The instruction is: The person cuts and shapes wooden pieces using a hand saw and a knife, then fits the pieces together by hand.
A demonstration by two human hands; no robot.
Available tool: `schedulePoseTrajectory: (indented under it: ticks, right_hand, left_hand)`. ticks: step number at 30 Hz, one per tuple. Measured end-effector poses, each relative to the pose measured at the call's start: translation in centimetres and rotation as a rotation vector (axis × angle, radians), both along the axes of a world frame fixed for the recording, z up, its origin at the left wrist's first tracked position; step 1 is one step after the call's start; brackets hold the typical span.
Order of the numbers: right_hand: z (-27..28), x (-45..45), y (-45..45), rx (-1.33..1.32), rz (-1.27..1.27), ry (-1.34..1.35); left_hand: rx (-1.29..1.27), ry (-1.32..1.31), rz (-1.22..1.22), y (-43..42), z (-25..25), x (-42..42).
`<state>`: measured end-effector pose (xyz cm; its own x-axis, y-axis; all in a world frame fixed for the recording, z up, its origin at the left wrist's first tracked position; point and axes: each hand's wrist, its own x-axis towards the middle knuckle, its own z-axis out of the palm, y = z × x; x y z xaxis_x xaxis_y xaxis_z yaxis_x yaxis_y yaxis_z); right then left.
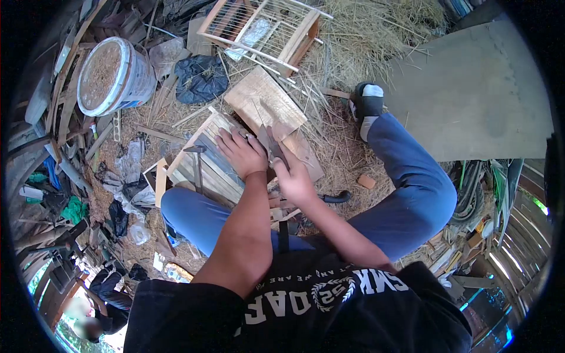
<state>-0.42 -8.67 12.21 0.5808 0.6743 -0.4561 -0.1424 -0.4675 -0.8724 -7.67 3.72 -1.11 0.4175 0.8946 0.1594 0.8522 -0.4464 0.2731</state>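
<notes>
My left hand [242, 154] lies palm down, fingers spread, on a panel of wooden slats [219, 175]. Close beside it, my right hand [292, 179] is closed round the handle of a knife [268, 140], whose blade points away from me beside my left fingers. Just beyond the blade, a thick pale wooden board [250, 93] lies at a slant. A hammer [197, 167] rests on the slats left of my left hand. Whatever lies beneath my left palm is hidden.
A wooden cage [299, 40] stands beyond the board, near a black plastic bag [200, 80]. A white bucket [125, 79] stands far left. Straw [368, 44] covers the ground, and a large flat sheet [471, 97] lies right. Another person [109, 303] is at lower left.
</notes>
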Motion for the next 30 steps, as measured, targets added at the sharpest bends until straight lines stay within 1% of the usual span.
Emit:
schedulePoseTrajectory:
  ticks: [2,3,5,6,8,9,10,12,14,15,17,19,22,24,26,27,28,30]
  right_hand:
    - [0.1,-0.5,-0.1,0.01,-0.049,0.014]
    - [1.1,-1.5,-2.0,0.013,-0.041,0.088]
    - [2.9,-3.1,-5.2,0.093,-0.052,0.013]
    - [2.8,-3.1,-5.3,0.087,-0.048,0.016]
    - [2.8,-1.9,-4.8,0.002,-0.026,0.122]
    - [2.8,-0.5,-2.5,-0.058,-0.007,0.157]
    - [1.5,-0.3,-1.0,-0.058,-0.004,0.153]
    - [-0.7,-0.4,1.2,0.073,-0.066,0.001]
    - [0.1,-2.0,-1.4,0.07,-0.101,0.05]
    - [0.5,-3.2,-3.9,0.088,-0.088,0.031]
    - [1.4,-3.3,-5.3,0.102,-0.064,0.014]
    - [3.6,-2.1,-5.1,-0.101,0.027,0.087]
    - [3.0,-3.4,-1.7,-0.079,0.005,0.04]
    - [1.8,-3.7,-3.0,-0.088,0.005,0.013]
    - [1.1,-2.2,-5.7,-0.01,-0.057,0.05]
    - [1.3,-1.9,-6.6,0.036,-0.113,0.165]
    - [1.1,-2.0,-6.5,0.039,-0.113,0.164]
    - [1.0,-2.0,-5.2,0.075,-0.063,-0.016]
  left_hand:
    - [-0.002,-0.006,0.003,0.1,0.1,0.1]
    - [-0.011,-0.01,0.003,0.0,0.2,-0.1]
    - [-0.009,-0.015,-0.003,0.2,0.0,0.2]
    - [-0.01,-0.014,0.005,0.0,0.0,-0.1]
    - [-0.016,0.011,0.012,-0.2,0.3,0.0]
    - [-0.01,0.03,0.019,-0.1,0.4,0.2]
    - [-0.01,0.027,0.022,-0.2,0.2,0.1]
    - [0.001,0.016,0.016,0.1,0.0,0.0]
    - [-0.003,0.011,0.015,-0.1,0.1,0.0]
    - [-0.01,-0.002,0.022,-0.1,0.3,0.1]
    - [-0.01,0.001,0.015,0.0,0.1,0.1]
    - [-0.011,0.001,0.01,-0.1,0.2,0.0]
    - [-0.024,0.017,0.034,0.1,0.2,0.4]
    - [-0.023,-0.001,0.017,0.0,0.1,0.0]
    - [0.003,0.02,-0.002,-0.3,0.3,0.2]
    - [0.033,0.043,-0.017,-0.5,0.5,0.2]
    - [0.037,0.042,-0.016,-0.6,0.5,0.1]
    - [-0.001,0.029,-0.01,-0.3,0.4,0.3]
